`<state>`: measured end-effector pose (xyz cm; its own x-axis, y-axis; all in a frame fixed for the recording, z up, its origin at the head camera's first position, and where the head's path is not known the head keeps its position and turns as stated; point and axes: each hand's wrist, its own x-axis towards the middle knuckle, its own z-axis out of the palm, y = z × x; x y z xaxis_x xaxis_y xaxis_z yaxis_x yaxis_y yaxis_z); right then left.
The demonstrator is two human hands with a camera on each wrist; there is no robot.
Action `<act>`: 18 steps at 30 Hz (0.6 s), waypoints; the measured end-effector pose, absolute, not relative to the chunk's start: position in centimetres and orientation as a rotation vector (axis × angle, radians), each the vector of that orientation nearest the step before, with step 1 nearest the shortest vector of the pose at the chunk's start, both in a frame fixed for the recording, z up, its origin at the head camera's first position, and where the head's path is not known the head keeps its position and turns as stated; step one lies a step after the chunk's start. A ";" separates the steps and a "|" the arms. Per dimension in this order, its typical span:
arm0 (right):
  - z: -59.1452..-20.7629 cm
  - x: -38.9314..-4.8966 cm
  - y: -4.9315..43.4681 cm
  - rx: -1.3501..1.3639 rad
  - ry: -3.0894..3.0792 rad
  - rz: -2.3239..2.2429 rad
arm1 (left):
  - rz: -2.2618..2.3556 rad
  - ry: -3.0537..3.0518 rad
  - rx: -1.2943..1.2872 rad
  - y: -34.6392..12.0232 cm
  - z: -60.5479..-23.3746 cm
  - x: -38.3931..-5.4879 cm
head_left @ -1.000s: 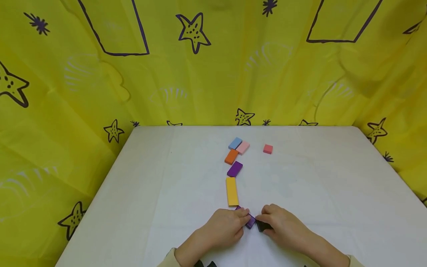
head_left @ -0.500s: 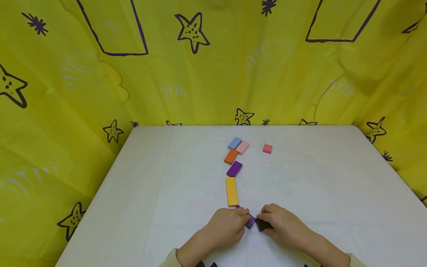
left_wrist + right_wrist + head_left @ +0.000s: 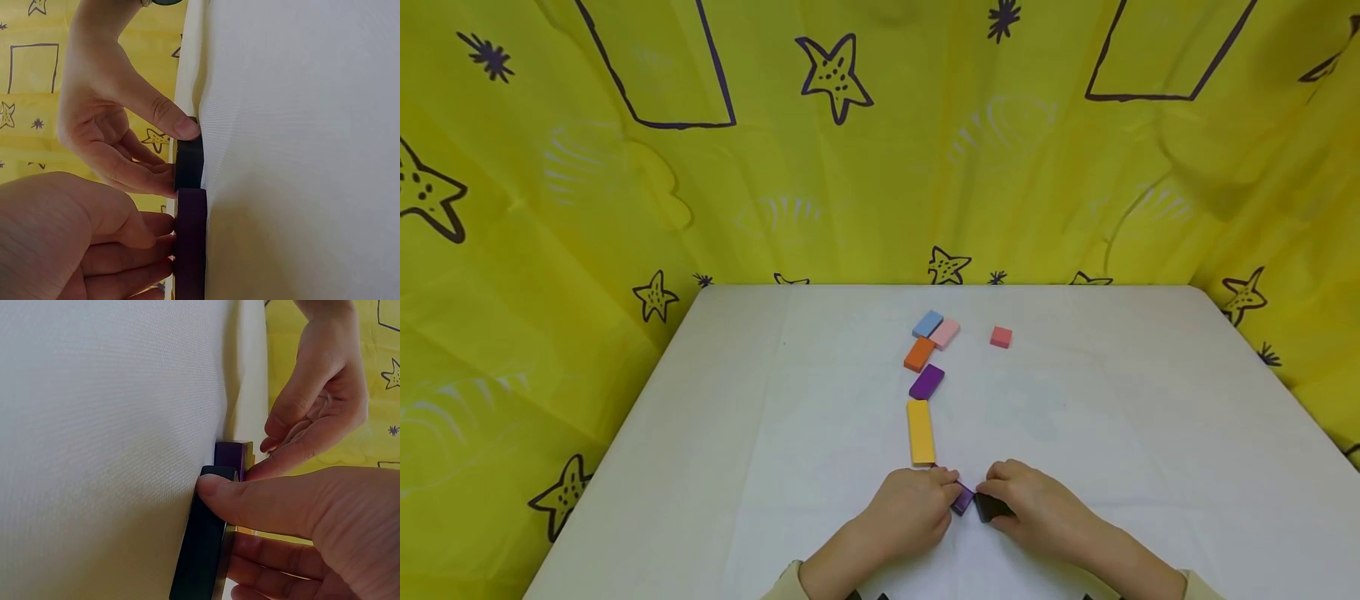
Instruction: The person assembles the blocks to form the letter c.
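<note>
At the near middle of the table, my left hand (image 3: 906, 512) rests its fingertips on a purple block (image 3: 964, 500), partly covering it. The left wrist view shows those fingers on the upper face of the purple block (image 3: 191, 240), with the thumb off it. My right hand (image 3: 1041, 507) pinches a black block (image 3: 989, 507) between thumb and fingers. This black block (image 3: 203, 553) lies flat on the cloth, its near-left corner meeting the purple block's end at an angle. A long yellow block (image 3: 921, 432) touches or nearly touches the purple block's far end.
Beyond the yellow block, a second purple block (image 3: 927, 382), an orange block (image 3: 919, 354), a light blue block (image 3: 928, 323) and a pink block (image 3: 945, 333) continue the line. A small red block (image 3: 1001, 337) lies apart to the right. Yellow curtain (image 3: 880, 183) surrounds the white table (image 3: 775, 433).
The head view shifts slightly. Both hands and all the blocks stay where they were.
</note>
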<state>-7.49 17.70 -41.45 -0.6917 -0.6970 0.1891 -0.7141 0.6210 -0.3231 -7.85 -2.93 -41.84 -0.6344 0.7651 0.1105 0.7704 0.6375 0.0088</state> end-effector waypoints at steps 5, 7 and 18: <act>-41.5 -7.4 17.7 1.210 -2.794 0.583 | -0.075 -2.793 -1.298 -2.9 -41.7 -7.9; -41.5 -7.4 17.8 1.216 -2.783 0.583 | -0.072 -2.796 -1.299 -2.9 -41.7 -7.9; -41.6 -7.5 17.8 1.228 -2.769 0.589 | -0.069 -2.717 -1.302 -3.0 -41.9 -7.9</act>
<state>-7.48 17.77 -41.61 -0.6823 -0.7028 0.2016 -0.7240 0.6109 -0.3204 -7.85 -2.97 -41.92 -0.6201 0.7729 0.1347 0.7787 0.6272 -0.0141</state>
